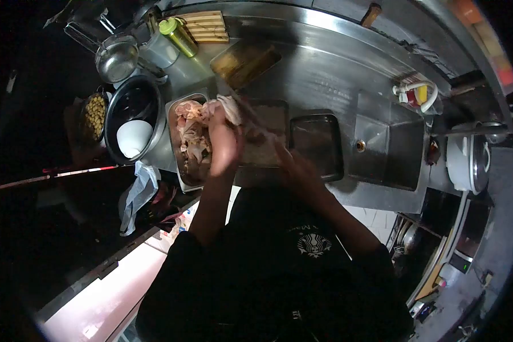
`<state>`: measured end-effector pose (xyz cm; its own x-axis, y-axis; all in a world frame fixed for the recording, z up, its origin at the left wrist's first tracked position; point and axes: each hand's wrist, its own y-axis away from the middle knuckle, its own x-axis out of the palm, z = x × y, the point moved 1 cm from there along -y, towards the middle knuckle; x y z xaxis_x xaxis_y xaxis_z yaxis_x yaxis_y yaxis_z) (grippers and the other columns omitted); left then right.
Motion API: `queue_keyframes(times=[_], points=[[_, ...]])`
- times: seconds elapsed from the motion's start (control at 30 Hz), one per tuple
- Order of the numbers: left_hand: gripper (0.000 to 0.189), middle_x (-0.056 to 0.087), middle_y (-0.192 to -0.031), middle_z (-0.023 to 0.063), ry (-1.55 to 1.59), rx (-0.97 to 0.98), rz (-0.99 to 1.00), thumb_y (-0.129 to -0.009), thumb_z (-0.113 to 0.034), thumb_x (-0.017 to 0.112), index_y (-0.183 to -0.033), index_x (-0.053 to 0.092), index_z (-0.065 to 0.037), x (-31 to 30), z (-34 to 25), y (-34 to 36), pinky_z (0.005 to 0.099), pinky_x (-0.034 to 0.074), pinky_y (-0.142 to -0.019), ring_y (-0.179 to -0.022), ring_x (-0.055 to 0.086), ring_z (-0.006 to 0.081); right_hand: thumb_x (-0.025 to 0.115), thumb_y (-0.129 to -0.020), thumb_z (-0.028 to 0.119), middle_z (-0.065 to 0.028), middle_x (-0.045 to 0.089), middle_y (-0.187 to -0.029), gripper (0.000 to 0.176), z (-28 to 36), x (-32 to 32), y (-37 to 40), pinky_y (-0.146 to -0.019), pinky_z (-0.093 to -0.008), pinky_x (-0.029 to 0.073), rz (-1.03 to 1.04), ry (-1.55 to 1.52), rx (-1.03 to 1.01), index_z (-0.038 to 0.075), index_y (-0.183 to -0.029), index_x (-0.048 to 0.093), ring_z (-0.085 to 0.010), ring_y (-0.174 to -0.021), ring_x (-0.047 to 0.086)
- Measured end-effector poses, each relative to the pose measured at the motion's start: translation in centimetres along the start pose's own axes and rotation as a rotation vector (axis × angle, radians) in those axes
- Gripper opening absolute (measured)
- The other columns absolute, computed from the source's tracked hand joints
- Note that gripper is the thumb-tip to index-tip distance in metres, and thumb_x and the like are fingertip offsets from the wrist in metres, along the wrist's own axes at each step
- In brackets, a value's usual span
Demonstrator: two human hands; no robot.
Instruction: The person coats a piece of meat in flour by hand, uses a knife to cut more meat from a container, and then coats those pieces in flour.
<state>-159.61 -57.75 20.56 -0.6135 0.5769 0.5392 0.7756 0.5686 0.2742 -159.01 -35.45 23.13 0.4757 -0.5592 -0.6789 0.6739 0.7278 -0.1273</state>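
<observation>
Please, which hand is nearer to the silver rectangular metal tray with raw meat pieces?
Left. The left hand is at the right edge of the silver tray; the right hand is farther right, near the black rectangular tray.

Pinkish meat (192, 132), black-rimmed tray (338, 145)

The piece (228, 107), raw meat with pale, loose skin, is held above the upper right edge of the tray, partly hidden by the grip. The knife (256, 119), its blade blurred, slants from the piece down to the right. The other meat (191, 134), raw, pinkish and glistening, lies heaped along the tray (187, 175), a rectangular metal one.
</observation>
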Motion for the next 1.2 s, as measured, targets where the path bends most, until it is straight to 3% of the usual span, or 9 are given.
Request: queue_keyframes(times=[0.13,0.3,0.4,0.53,0.77,0.87,0.93,1.07,1.2], points=[[0.047,0.062,-0.111,0.0228,-0.7,0.063,-0.012,-0.082,-0.011,0.07,-0.124,0.055,0.003,4.8,-2.8,3.5,0.0416,0.048,-0.094,-0.108,0.061,0.0367,0.06,-0.094,0.01,-0.0234,0.064,-0.107,0.068,0.0,0.2,-3.8,-0.081,-0.0503,0.052,-0.119,-0.035,-0.058,0.013,-0.156,0.03,-0.0413,-0.093,0.065],[0.045,0.063,-0.116,0.0199,-1.029,0.44,0.065,-0.084,-0.003,0.064,-0.127,0.052,0.005,2.0,-2.6,1.3,0.0388,0.047,-0.097,-0.111,0.062,0.0348,0.06,-0.094,0.011,-0.0229,0.063,-0.1,0.071,-1.2,1.9,-3.3,-0.074,-0.0502,0.051,-0.027,0.023,-0.049,0.016,-0.157,0.028,-0.0408,-0.084,0.063],[0.034,0.065,-0.119,0.0131,0.296,-0.043,-0.007,-0.104,-0.022,0.041,-0.129,0.051,0.001,-0.7,-0.7,-3.3,0.033,0.052,-0.094,-0.107,0.064,0.0227,0.06,-0.094,0.011,-0.0228,0.061,-0.096,0.072,-1.9,1.9,-0.1,-0.073,-0.0508,0.05,0.067,0.005,0.011,0.017,-0.158,0.026,-0.0412,-0.082,0.062],[0.035,0.065,-0.122,0.0141,-0.709,0.419,0.077,-0.104,-0.025,0.042,-0.125,0.055,-0.001,0.5,-0.6,0.3,0.034,0.052,-0.094,-0.111,0.063,0.0238,0.059,-0.094,0.009,-0.0241,0.061,-0.101,0.073,0.5,-0.4,-0.4,-0.076,-0.0514,0.05,0.069,-0.064,0.044,0.017,-0.158,0.025,-0.042,-0.088,0.062],[0.035,0.067,-0.114,0.0098,-0.453,0.12,-0.001,-0.105,-0.033,0.043,-0.119,0.06,-0.004,4.1,-3.1,2.3,0.0355,0.055,-0.082,-0.104,0.064,0.0203,0.058,-0.094,0.007,-0.0273,0.06,-0.12,0.071,0.6,-0.2,-4.8,-0.083,-0.0509,0.05,-0.115,-0.141,-0.139,0.014,-0.157,0.027,-0.044,-0.099,0.062],[0.032,0.067,-0.114,0.0086,-0.341,0.142,-0.048,-0.105,-0.031,0.045,-0.118,0.059,-0.005,0.1,-1.0,-1.5,0.0334,0.056,-0.081,-0.104,0.065,0.019,0.06,-0.093,0.006,-0.0255,0.062,-0.114,0.072,-0.9,1.3,-2.4,-0.082,-0.0521,0.051,-0.009,-0.051,-0.03,0.013,-0.157,0.028,-0.0438,-0.094,0.063],[0.03,0.067,-0.115,0.008,0.236,-0.001,-0.052,-0.106,-0.029,0.045,-0.117,0.059,-0.006,0.6,-1.2,-2.0,0.0319,0.057,-0.083,-0.104,0.065,0.0187,0.061,-0.091,0.006,-0.0239,0.063,-0.108,0.073,-1.2,1.3,-1.1,-0.079,-0.0519,0.052,0.001,-0.048,-0.028,0.014,-0.157,0.028,-0.0426,-0.09,0.064],[0.031,0.067,-0.116,0.0093,-0.151,0.303,0.098,-0.107,-0.029,0.043,-0.119,0.057,-0.004,-0.1,-0.7,-0.9,0.0334,0.056,-0.09,-0.106,0.065,0.0206,0.061,-0.09,0.006,-0.0214,0.063,-0.095,0.069,-0.4,0.3,-0.8,-0.072,-0.0507,0.053,-0.013,-0.071,0.023,0.014,-0.154,0.035,-0.0409,-0.085,0.063],[0.038,0.065,-0.118,0.011,0.414,0.002,0.037,-0.107,-0.035,0.042,-0.121,0.057,-0.002,0.9,-2.4,-1.0,0.037,0.054,-0.095,-0.109,0.064,0.0235,0.063,-0.091,0.007,-0.0202,0.066,-0.101,0.058,0.3,-1.0,-0.8,-0.069,-0.0441,0.056,-0.166,0.103,-0.129,0.004,-0.146,0.043,-0.0346,-0.085,0.068]])
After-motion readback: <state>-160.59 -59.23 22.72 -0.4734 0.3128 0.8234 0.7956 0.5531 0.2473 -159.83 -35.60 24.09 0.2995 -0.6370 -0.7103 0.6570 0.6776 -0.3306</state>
